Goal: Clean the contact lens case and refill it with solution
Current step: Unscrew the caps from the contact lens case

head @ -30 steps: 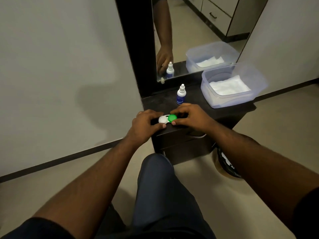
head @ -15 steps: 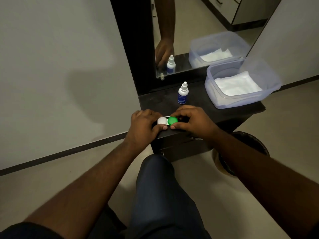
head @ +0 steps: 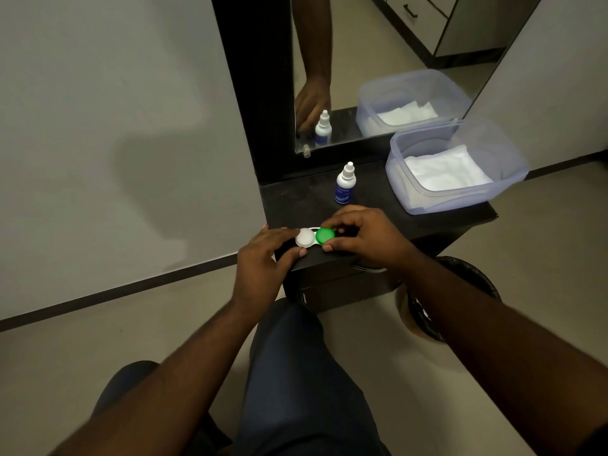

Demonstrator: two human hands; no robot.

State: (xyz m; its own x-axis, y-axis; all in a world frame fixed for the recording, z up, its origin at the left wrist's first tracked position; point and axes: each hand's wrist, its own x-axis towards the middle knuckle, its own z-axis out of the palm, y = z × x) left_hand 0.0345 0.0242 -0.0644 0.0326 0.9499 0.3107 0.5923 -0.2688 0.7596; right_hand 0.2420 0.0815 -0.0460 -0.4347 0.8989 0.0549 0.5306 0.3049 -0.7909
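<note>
since half a second back the left hand (head: 263,255) has loosened: fingers now lie straighter, tips touching the white cap (head: 304,237) of the contact lens case (head: 314,237); before it was curled round that end. right hand (head: 362,235) still pinches the green cap (head: 325,235). case sits at the surface's (head: 296,202) front edge. solution bottle (head: 344,184) upright at 12 o'clock from the case, apart. clear tub (head: 460,199) at 2 o'clock holds folded white cloth (head: 444,171). mirror (head: 362,54) behind. bin (head: 460,297) on floor at 4 o'clock, partly hidden by right forearm.
</note>
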